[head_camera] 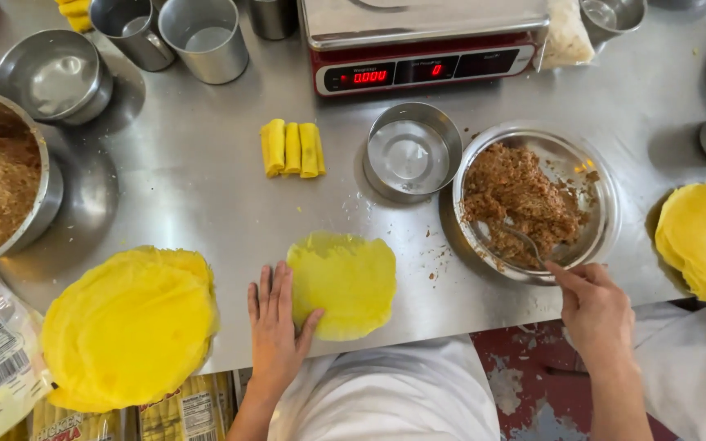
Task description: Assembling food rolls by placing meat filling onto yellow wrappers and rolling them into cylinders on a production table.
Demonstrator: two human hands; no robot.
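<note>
My left hand lies flat on the steel tabletop, fingers spread a little, and the thumb with the fingertips rests on the left edge of the single yellow wrapper. My right hand has its fingers pinched around the handle of a spoon, whose bowl is down in the brown minced filling inside the shallow steel bowl.

To do this step well, I think I should take a modest, compact spoonful — too much filling would probably burst a sheet this thin. It seems better to press the spoon against the bowl's wall so loose crumbs fall back there, because some crumbs already lie on the tabletop between the bowl and the wrapper. The left hand should press only lightly, so the sheet stays flat without tearing.

The wrapper is a thin, round, bright yellow sheet with a slightly uneven edge, lying open near the front edge of the tabletop, just before my body. It looks soft and a little translucent at the rim. A thick stack of the same wrappers sits to its left, and four finished yellow rolls lie side by side farther back — close to an empty steel cup.
</note>
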